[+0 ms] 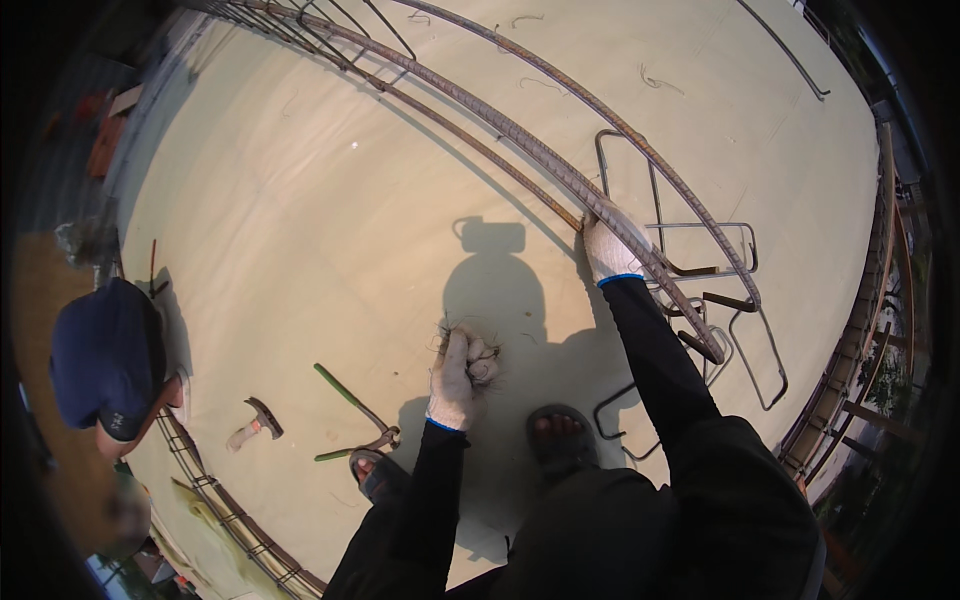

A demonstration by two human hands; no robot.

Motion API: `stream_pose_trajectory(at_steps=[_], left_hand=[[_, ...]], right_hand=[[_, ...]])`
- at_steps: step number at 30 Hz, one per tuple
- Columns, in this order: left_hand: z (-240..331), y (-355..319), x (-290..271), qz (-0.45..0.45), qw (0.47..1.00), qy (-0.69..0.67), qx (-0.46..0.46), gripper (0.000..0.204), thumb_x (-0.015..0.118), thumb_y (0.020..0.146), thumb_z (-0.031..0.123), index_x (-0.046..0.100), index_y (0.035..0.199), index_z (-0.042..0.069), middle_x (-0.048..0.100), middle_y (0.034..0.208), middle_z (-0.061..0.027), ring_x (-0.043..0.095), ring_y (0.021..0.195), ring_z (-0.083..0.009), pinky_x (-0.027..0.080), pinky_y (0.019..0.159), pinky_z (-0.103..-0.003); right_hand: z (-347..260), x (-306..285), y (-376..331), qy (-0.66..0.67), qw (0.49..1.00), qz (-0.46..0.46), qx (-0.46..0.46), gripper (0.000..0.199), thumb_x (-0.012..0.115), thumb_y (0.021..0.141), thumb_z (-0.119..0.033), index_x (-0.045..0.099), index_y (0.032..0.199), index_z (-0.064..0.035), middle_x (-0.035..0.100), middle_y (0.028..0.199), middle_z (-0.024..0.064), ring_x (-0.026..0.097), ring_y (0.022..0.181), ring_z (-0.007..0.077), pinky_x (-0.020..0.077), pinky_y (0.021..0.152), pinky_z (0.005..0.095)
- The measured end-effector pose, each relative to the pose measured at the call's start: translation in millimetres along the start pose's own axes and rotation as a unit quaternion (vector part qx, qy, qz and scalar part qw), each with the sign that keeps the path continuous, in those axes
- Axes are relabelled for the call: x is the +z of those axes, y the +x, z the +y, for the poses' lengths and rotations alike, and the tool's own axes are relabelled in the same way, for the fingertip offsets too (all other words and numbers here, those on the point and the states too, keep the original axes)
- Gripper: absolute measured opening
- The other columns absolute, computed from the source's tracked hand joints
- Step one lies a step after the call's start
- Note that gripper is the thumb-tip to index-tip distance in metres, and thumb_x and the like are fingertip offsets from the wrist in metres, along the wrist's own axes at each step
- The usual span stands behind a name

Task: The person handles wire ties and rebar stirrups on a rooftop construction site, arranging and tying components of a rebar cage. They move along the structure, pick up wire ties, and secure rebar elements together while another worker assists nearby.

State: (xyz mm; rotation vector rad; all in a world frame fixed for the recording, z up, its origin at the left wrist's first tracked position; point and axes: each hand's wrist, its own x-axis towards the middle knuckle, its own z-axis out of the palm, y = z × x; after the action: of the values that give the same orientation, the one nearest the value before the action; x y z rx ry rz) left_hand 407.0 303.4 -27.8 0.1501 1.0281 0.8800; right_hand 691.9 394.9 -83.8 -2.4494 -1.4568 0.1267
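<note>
In my left hand (456,388), which wears a white work glove, a bunch of thin tie wires (455,332) is held, the loose ends sticking out around the fingers. My right hand (608,246), gloved the same way, is closed around the ribbed steel rebar (540,152); its fingers are partly hidden behind the bars. A second, outer bar with a hooked end (690,200) curves past on the right. Bent wire-like steel stirrups (752,240) lie and hang beneath the bars beside my right forearm.
Green-handled cutters (376,432) and a hammer (263,418) lie on the pale floor (290,200) by my left foot. A narrow rebar cage (215,488) runs at lower left. A person in dark blue (108,350) crouches there. Another loose bar (785,50) lies at upper right.
</note>
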Motion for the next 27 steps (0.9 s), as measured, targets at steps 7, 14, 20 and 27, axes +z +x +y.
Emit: stream_pose_trajectory(at_steps=[7, 14, 20, 27], left_hand=[[-8.6, 5.3, 13.7, -0.015, 1.0, 0.025, 0.0, 0.026, 0.052, 0.112, 0.029, 0.046, 0.09, 0.017, 0.037, 0.075, 0.0058, 0.033, 0.061, -0.0054, 0.031, 0.054, -0.023], [-10.6, 12.8, 19.2, 0.036, 0.999, 0.034, 0.01, 0.015, 0.055, 0.111, 0.025, 0.051, 0.098, 0.017, 0.042, 0.077, 0.0053, 0.037, 0.061, -0.0048, 0.032, 0.054, -0.024], [-9.9, 10.7, 3.8, 0.019, 1.0, 0.015, 0.008, 0.015, 0.062, 0.107, 0.028, 0.055, 0.107, 0.015, 0.047, 0.081, 0.0043, 0.04, 0.061, -0.0055, 0.032, 0.053, -0.025], [-17.1, 9.6, 3.5, 0.02, 1.0, 0.016, 0.011, 0.015, 0.061, 0.108, 0.028, 0.054, 0.106, 0.015, 0.047, 0.081, 0.0036, 0.04, 0.061, -0.0054, 0.031, 0.052, -0.025]], right_hand=[[-7.9, 8.4, 25.1, -0.055, 0.997, -0.039, 0.038, 0.023, 0.063, 0.093, -0.028, 0.077, 0.092, -0.0096, 0.076, 0.086, 0.0192, 0.075, 0.084, 0.0403, 0.0596, 0.073, 0.0512], [2.4, 24.5, 15.6, 0.027, 0.999, 0.014, -0.014, 0.024, 0.062, 0.094, -0.029, 0.076, 0.091, -0.0097, 0.075, 0.087, 0.0182, 0.075, 0.083, 0.0396, 0.059, 0.073, 0.0506], [-15.1, 32.2, 14.2, 0.054, 0.997, 0.039, -0.038, 0.027, 0.057, 0.099, -0.029, 0.076, 0.093, -0.0105, 0.076, 0.092, 0.0157, 0.075, 0.09, 0.0379, 0.0588, 0.077, 0.0494], [-18.0, 65.8, 69.3, 0.085, 0.987, -0.125, -0.059, 0.038, 0.057, 0.096, -0.009, 0.07, 0.132, -0.0063, 0.071, 0.129, 0.0197, 0.066, 0.123, 0.0369, 0.0516, 0.106, 0.0431]])
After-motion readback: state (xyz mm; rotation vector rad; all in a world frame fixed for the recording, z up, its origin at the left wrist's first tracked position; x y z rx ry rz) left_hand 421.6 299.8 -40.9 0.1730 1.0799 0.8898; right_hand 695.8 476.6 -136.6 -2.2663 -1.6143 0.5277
